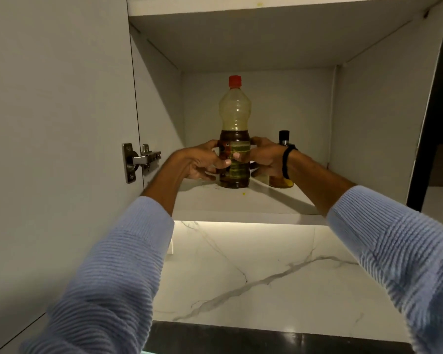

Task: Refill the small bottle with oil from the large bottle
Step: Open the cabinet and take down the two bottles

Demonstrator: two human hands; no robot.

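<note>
A large plastic bottle (234, 116) with a red cap stands upright on the cupboard shelf (241, 203), dark oil filling its lower part. My left hand (202, 162) wraps its left side and my right hand (262, 159) wraps its right side, thumbs across the label. The bottle's base rests on the shelf. Just right of it stands the small bottle (283, 139) with a black top and a little amber oil at its base, mostly hidden behind my right wrist.
The cupboard door (56, 123) hangs open on the left with a metal hinge (141, 159). An upper shelf (266, 6) spans above. Below the cupboard lies a lit marble wall (253, 272) and a dark counter edge (266, 338).
</note>
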